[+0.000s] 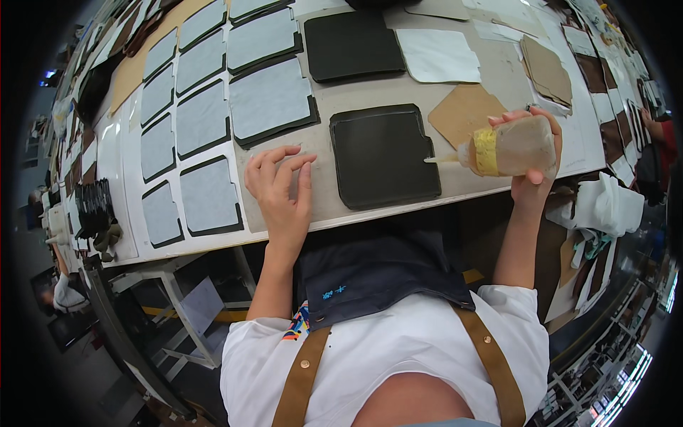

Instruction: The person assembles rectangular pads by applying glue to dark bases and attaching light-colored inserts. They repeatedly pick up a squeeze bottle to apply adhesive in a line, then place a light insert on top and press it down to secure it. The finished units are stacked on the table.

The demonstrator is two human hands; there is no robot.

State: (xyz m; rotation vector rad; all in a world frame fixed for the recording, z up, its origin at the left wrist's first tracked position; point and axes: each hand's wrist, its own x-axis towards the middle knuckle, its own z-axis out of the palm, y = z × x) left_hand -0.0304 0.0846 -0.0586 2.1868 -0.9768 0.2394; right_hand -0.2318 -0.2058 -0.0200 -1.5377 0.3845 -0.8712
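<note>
My right hand [542, 153] is closed around a cloudy squeeze bottle [523, 146] with yellow tape at its neck. The bottle lies tipped sideways, and its thin nozzle points left over the right edge of a black flat panel [384, 156]. Whether the nozzle touches the panel I cannot tell. This panel lies near the table's front edge and has a small notch on its right side. To its left, my left hand [281, 181] hovers with curled fingers apart and nothing in them. A tan piece of board [466, 117] lies partly behind the bottle.
Rows of pale grey panels with black edges [203, 121] cover the table's left side. Farther back are a black panel stack [353, 46] and white sheets [437, 55]. Brown pieces [546, 75] lie at the right. White crumpled cloth or plastic [605, 206] hangs beside the table's right corner.
</note>
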